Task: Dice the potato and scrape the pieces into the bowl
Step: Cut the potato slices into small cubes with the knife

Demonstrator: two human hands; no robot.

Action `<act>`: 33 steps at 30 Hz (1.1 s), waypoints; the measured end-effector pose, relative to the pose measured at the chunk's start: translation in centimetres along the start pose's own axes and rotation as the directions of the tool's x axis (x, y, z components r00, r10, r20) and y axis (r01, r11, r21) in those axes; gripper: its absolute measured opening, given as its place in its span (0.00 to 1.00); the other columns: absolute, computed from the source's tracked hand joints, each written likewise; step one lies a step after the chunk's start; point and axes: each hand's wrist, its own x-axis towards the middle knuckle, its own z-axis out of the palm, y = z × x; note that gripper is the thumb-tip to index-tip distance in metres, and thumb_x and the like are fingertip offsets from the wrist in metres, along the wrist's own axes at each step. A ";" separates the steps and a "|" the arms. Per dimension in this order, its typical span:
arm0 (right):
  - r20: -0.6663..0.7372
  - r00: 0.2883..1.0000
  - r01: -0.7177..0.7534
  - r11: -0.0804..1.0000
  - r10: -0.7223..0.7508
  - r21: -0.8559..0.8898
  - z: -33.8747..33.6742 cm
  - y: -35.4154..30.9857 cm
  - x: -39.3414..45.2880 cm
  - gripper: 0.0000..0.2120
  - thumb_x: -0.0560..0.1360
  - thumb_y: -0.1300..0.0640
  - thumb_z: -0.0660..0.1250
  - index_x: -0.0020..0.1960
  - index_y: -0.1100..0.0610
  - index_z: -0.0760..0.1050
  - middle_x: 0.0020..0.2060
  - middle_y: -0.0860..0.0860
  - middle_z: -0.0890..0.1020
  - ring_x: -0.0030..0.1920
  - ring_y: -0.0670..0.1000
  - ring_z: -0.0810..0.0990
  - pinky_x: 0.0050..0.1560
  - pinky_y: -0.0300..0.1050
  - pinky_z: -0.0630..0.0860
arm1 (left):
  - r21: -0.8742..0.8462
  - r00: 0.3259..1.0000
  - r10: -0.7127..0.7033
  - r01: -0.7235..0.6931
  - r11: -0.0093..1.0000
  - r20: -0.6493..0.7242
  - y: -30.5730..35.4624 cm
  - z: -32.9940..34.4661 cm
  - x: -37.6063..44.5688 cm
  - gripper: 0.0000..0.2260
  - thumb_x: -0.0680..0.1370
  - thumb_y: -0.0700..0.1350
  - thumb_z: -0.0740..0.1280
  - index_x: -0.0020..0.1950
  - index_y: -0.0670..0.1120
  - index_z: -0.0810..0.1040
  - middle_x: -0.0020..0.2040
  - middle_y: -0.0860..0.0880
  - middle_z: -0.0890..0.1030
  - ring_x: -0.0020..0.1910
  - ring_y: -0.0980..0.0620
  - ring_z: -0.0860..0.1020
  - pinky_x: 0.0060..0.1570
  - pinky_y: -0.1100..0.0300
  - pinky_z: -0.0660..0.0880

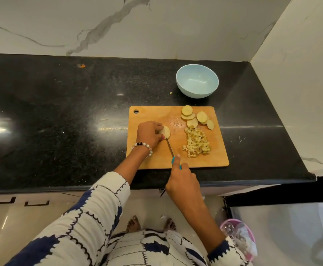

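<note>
Left hand [150,134] pins a round potato slice [166,131]; right hand [181,179] grips the knife [170,148] on wooden board [153,116].

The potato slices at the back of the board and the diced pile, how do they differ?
The potato slices are flat rounds, overlapping near the cutting board's far right edge; the diced pile is small cubes heaped nearer the person. The slices await cutting; the dice are finished but not yet in the bowl. Both are pale yellow potato on the same board.
</note>
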 end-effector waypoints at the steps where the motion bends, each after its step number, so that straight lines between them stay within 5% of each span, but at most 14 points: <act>1: -0.007 1.000 -0.002 1.000 0.002 0.024 -0.4 0.1 -0.1 0.32 0.79 0.60 0.55 0.77 0.59 0.42 0.64 0.60 0.67 0.56 0.60 0.74 0.44 0.46 0.66 | -0.005 1.000 0.001 -0.001 1.000 0.000 0.0 0.0 0.0 0.19 0.69 0.45 0.74 0.59 0.44 0.80 0.60 0.49 0.79 0.59 0.52 0.76 0.60 0.60 0.71; 5: -0.088 0.996 0.005 0.998 -0.001 0.056 -1.7 -0.2 1.1 0.31 0.79 0.60 0.54 0.77 0.59 0.44 0.66 0.60 0.66 0.57 0.59 0.73 0.51 0.48 0.70 | -0.072 1.000 -0.018 0.018 0.997 -0.010 -0.1 -0.1 -0.4 0.22 0.68 0.45 0.75 0.61 0.43 0.78 0.62 0.48 0.78 0.61 0.51 0.75 0.61 0.64 0.66; 11: -0.167 0.984 0.064 0.997 -0.058 0.031 -1.0 -0.8 4.7 0.29 0.79 0.60 0.53 0.77 0.60 0.46 0.59 0.59 0.71 0.51 0.57 0.75 0.43 0.44 0.66 | -0.207 0.996 -0.077 0.065 0.976 -0.048 -0.4 0.0 -1.1 0.25 0.66 0.44 0.77 0.62 0.43 0.78 0.62 0.50 0.77 0.49 0.56 0.76 0.52 0.68 0.71; 20: -0.122 0.991 0.049 0.998 -0.053 -0.039 -0.3 -1.5 4.5 0.32 0.77 0.63 0.55 0.76 0.63 0.43 0.61 0.61 0.69 0.54 0.59 0.74 0.46 0.45 0.68 | -0.279 0.995 -0.082 0.065 0.958 -0.049 -0.5 0.4 -1.1 0.23 0.67 0.42 0.76 0.61 0.42 0.78 0.62 0.50 0.77 0.52 0.54 0.78 0.55 0.65 0.73; 24: -0.005 1.000 0.019 0.998 -0.019 -0.055 -0.3 -0.9 2.2 0.35 0.78 0.61 0.58 0.76 0.62 0.40 0.70 0.63 0.61 0.55 0.60 0.75 0.47 0.47 0.71 | -0.327 0.993 -0.100 0.075 0.942 -0.061 -0.6 0.4 -1.0 0.22 0.66 0.40 0.77 0.59 0.40 0.79 0.61 0.49 0.78 0.51 0.54 0.78 0.55 0.62 0.75; 27: 0.024 1.000 0.013 0.999 -0.012 -0.031 -0.3 -0.2 0.5 0.34 0.78 0.59 0.56 0.77 0.61 0.40 0.66 0.61 0.65 0.55 0.60 0.75 0.43 0.46 0.67 | -0.315 0.994 -0.092 0.069 0.946 -0.060 -0.6 0.4 -1.1 0.22 0.67 0.41 0.76 0.60 0.41 0.79 0.61 0.49 0.78 0.49 0.54 0.77 0.54 0.61 0.75; 33: -0.083 0.996 -0.011 0.999 0.014 0.033 -2.6 0.0 0.9 0.29 0.78 0.59 0.54 0.77 0.60 0.48 0.61 0.59 0.71 0.58 0.59 0.73 0.51 0.50 0.71 | -0.354 0.994 -0.096 0.071 0.933 -0.056 -0.8 0.2 -1.5 0.21 0.69 0.40 0.74 0.61 0.42 0.78 0.62 0.51 0.77 0.50 0.56 0.77 0.53 0.66 0.74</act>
